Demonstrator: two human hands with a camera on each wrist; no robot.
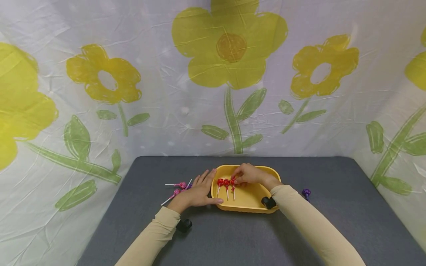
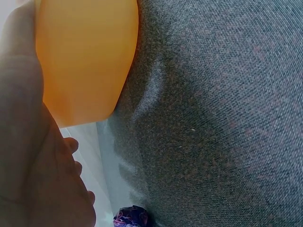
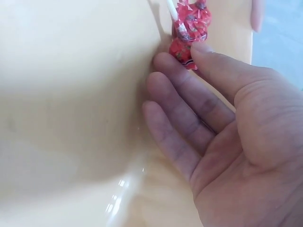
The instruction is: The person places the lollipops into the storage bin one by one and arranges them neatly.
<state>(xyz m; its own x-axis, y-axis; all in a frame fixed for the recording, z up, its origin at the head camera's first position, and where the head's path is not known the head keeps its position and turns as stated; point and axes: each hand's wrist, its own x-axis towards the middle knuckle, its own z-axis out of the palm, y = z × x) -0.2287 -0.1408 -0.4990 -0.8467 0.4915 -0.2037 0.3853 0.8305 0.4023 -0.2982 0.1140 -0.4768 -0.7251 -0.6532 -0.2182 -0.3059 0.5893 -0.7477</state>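
Note:
A yellow plastic tray (image 1: 246, 211) sits on the table with three red-wrapped lollipops in a row in its left part. My right hand (image 1: 247, 174) reaches into it and pinches the head of the rightmost red lollipop (image 1: 233, 181) between thumb and fingertips; in the right wrist view the red wrapper (image 3: 182, 52) shows at the fingertips. To its left lie the middle lollipop (image 1: 227, 183) and the left one (image 1: 220, 182), sticks toward me. My left hand (image 1: 198, 192) rests against the tray's left end, fingers straight along the rim and thumb at the front corner.
Left of the left hand lie pink lollipops (image 1: 176, 192) and a purple one (image 1: 189, 186), partly covered by that hand. Another purple lollipop (image 1: 306, 192) lies right of the tray, beside the right sleeve. A flowered cloth (image 1: 159, 111) hangs behind the dark grey table (image 1: 233, 240).

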